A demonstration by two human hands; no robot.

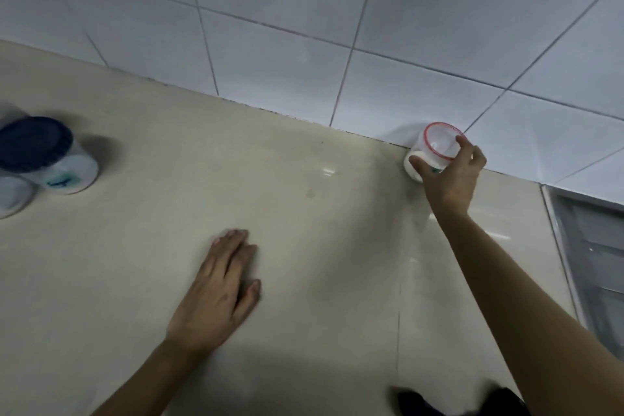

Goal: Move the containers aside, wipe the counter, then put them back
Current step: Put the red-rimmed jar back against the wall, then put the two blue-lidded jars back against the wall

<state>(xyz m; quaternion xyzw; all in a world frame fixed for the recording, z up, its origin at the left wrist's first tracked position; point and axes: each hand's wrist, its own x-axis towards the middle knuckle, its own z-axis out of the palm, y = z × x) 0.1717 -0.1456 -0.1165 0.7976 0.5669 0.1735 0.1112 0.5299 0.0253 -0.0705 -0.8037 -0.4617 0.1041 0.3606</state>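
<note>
A clear plastic container with a red-rimmed lid (pixel 435 142) stands on the beige counter (pixel 304 186) against the tiled wall at the right. My right hand (pixel 450 176) wraps it from the front, thumb on its left side and a finger on the lid's right edge. My left hand (pixel 219 290) lies flat on the counter in the middle, palm down, fingers together, holding nothing. At the far left stands a white container with a dark blue lid (pixel 44 152), with another white container (pixel 13 196) touching it in front.
A white tiled wall (pixel 337 27) runs along the back of the counter. A metal sink edge (pixel 594 246) lies at the right. A dark blurred shape (pixel 456 402) shows at the bottom edge. A small dark spot (pixel 310 194) marks the counter.
</note>
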